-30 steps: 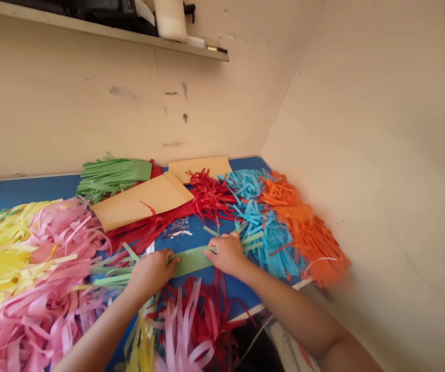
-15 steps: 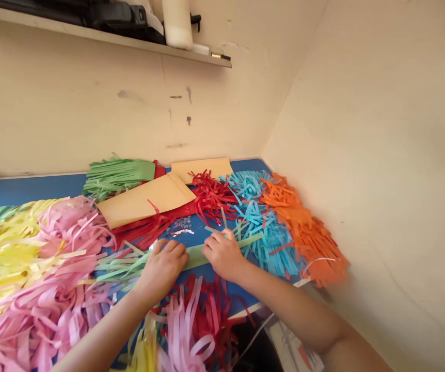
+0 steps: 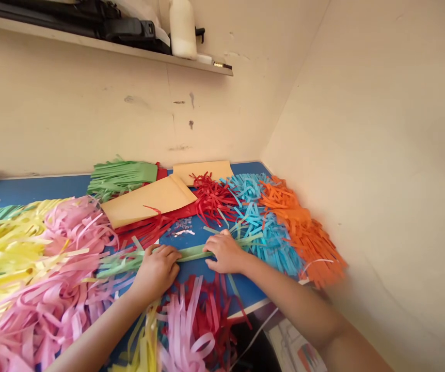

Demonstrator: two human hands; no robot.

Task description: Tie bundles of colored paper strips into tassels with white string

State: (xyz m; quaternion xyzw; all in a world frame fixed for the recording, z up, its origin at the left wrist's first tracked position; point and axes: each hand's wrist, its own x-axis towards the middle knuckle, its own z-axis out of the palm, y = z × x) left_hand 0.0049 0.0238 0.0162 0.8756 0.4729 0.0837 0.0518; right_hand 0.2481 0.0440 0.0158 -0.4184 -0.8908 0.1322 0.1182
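Pale green fringed paper (image 3: pixel 192 252) stretched sideways low over the blue desk (image 3: pixel 251 292), between the two hands, cut strands spreading out past both. Left hand (image 3: pixel 157 269): palm down, back of hand up, fingers curled over the left part of the paper, grasping it; forearm slants up from bottom left. Right hand (image 3: pixel 224 251): also palm down, fingers bent, thumb below, the band pinched between them; forearm comes in from lower right, elbow slightly bent. Wrists fairly straight, hands near each other, not touching.

Hidden: paper under both hands, left fingertips mostly, both palms. Upper arms cut off at the frame's bottom edge. Right-hand strands overlap the light blue fringe (image 3: pixel 272 243), so their ends are hard to separate. Left-hand strands run toward the pink fringe (image 3: pixel 32 310), which is cut off at the bottom left. Small shiny bits (image 3: pixel 184 232) beyond the paper, too small to identify. Tan paper sheet (image 3: pixel 148 201) covers part of the red fringe (image 3: pixel 145 230). Dark area under the desk edge unreadable. Black object (image 3: pixel 129 30) on the shelf (image 3: pixel 91 44) cut off at the top left, identity unclear.
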